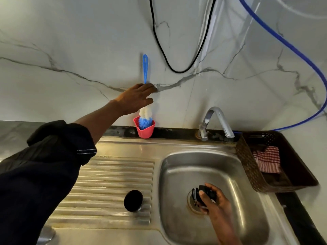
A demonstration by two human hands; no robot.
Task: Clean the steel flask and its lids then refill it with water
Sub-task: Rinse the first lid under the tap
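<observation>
Head view, steeply down over sink [178,149]

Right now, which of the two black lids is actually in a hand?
The lid down in the sink basin, gripped by the right hand over the drain. The other black lid sits untouched on the ribbed draining board, while the left hand grasps the blue brush.

Counted: two lids [133,200], one brush [145,110], one red holder [145,132], one tap [215,121], one basket [247,161], one cloth [268,159].
</observation>
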